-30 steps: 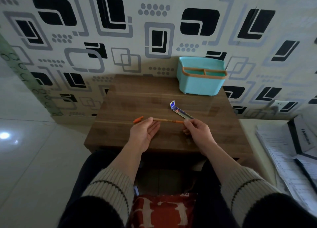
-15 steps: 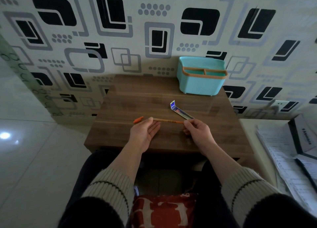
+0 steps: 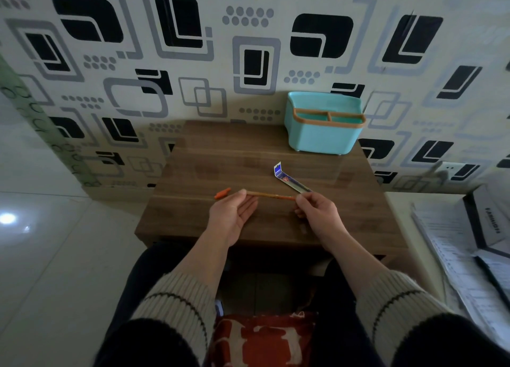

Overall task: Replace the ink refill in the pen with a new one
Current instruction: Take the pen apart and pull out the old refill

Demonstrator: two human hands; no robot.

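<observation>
A thin orange pen is held level above the wooden table, between my two hands. My left hand is palm up, its thumb and fingertips on the pen's left part. My right hand pinches the pen's right end. An orange cap sticks out just left of my left thumb; whether it sits on the pen or lies on the table, I cannot tell. A refill in a clear packet with a blue top lies on the table just beyond my right hand.
A teal desk organiser with an orange rim stands at the table's back right, against the patterned wall. Papers and a dark box lie to the right of the table. A red patterned cushion is on my lap.
</observation>
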